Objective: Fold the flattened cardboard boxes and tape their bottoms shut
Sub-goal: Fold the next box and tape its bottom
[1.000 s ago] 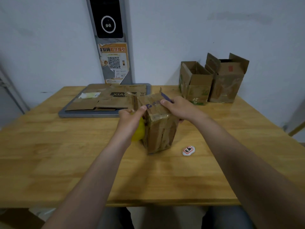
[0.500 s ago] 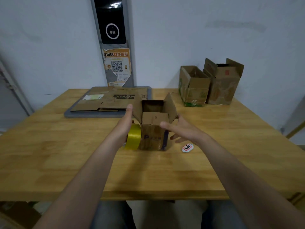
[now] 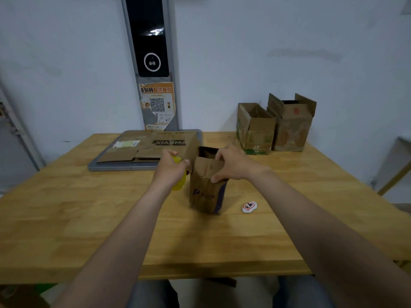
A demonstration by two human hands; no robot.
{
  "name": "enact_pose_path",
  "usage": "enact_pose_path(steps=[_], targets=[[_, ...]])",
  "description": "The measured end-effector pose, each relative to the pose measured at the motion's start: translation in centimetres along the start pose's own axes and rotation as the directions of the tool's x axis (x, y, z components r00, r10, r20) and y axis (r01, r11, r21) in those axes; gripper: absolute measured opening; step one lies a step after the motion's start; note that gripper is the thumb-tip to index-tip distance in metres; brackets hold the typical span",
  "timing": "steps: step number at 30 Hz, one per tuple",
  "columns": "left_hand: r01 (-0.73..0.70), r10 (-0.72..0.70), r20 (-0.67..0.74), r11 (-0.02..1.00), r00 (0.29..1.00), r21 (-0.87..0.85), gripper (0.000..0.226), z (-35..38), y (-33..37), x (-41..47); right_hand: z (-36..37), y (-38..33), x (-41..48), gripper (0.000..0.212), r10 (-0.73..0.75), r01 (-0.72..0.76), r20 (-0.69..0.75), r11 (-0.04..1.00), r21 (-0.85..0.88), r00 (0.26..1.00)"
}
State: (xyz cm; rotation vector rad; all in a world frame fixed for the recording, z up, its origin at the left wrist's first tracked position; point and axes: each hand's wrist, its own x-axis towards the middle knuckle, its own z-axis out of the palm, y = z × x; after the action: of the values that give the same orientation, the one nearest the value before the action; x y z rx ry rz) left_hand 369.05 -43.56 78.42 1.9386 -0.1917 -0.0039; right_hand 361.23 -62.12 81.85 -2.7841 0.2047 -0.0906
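A small brown cardboard box stands upright on the wooden table, its top open and flaps up. My right hand grips the box's upper right edge, thumb on the near flap and fingers over the rim. My left hand holds a yellow tape roll just left of the box. Flattened cardboard boxes lie on a grey tray at the back left.
Two folded open boxes stand at the back right by the wall. A small white tag with red marks lies right of the box. A grey post with a QR poster rises behind the tray.
The box went from lying with its taped bottom up to standing open side up. My right hand closed on its top rim, and my left hand rose with the tape roll.
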Motion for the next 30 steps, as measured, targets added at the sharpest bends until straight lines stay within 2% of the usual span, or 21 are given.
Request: enact_pose_path(steps=[2,6,8,11,13,16,18,22,26,28,30], targets=[[-0.01,0.01,0.005,1.0,1.0,0.016,0.036,-0.1,0.2,0.1,0.2,-0.6,-0.2,0.039,-0.052,0.056,-0.094,0.998,0.039,0.994],[-0.011,0.011,0.044,1.0,0.999,-0.012,0.054,0.2,0.9,-0.5,1.4,-1.5,-0.7,0.038,-0.108,0.105,-0.218,0.994,-0.023,0.97],[-0.006,0.007,0.033,1.0,0.999,-0.023,0.06,0.5,1.0,-0.8,1.4,-1.6,-1.0,0.038,-0.142,0.137,-0.218,0.99,-0.038,0.966],[-0.006,0.006,-0.008,1.0,1.0,0.003,0.063,0.4,0.9,-0.9,0.5,-1.7,-1.5,0.029,-0.181,0.187,-0.134,0.982,0.033,0.974],[0.0,0.001,-0.02,1.0,1.0,0.021,0.062,0.1,1.1,-0.7,-0.3,-2.0,-1.6,0.042,-0.153,0.156,-0.044,0.983,0.098,0.987],[-0.005,0.006,-0.013,0.998,1.0,0.065,0.058,-0.1,2.0,-0.5,-1.5,-1.9,-0.7,0.049,-0.014,-0.001,0.074,0.98,0.2,0.997],[-0.028,0.03,-0.013,0.992,0.999,0.123,0.056,0.0,2.5,-0.4,-2.4,-1.4,0.5,0.05,0.063,-0.081,0.149,0.99,0.111,0.987],[-0.07,0.077,-0.022,0.968,0.997,0.241,0.052,0.2,3.0,0.4,-2.9,0.0,3.6,0.051,0.114,-0.089,0.261,0.99,-0.105,0.959],[-0.072,0.074,0.005,0.947,0.997,0.312,0.051,0.5,2.8,1.1,-3.4,0.6,6.2,0.037,0.131,-0.114,0.204,0.989,-0.096,0.97],[-0.073,0.071,0.018,0.947,0.997,0.312,0.051,0.6,2.7,1.4,-3.3,0.7,7.2,0.037,0.148,-0.155,0.141,0.987,0.04,0.979],[-0.08,0.073,0.032,0.947,0.997,0.312,0.051,0.7,2.6,1.8,-2.8,0.9,7.7,0.037,0.186,-0.21,0.137,0.96,0.187,0.973]])
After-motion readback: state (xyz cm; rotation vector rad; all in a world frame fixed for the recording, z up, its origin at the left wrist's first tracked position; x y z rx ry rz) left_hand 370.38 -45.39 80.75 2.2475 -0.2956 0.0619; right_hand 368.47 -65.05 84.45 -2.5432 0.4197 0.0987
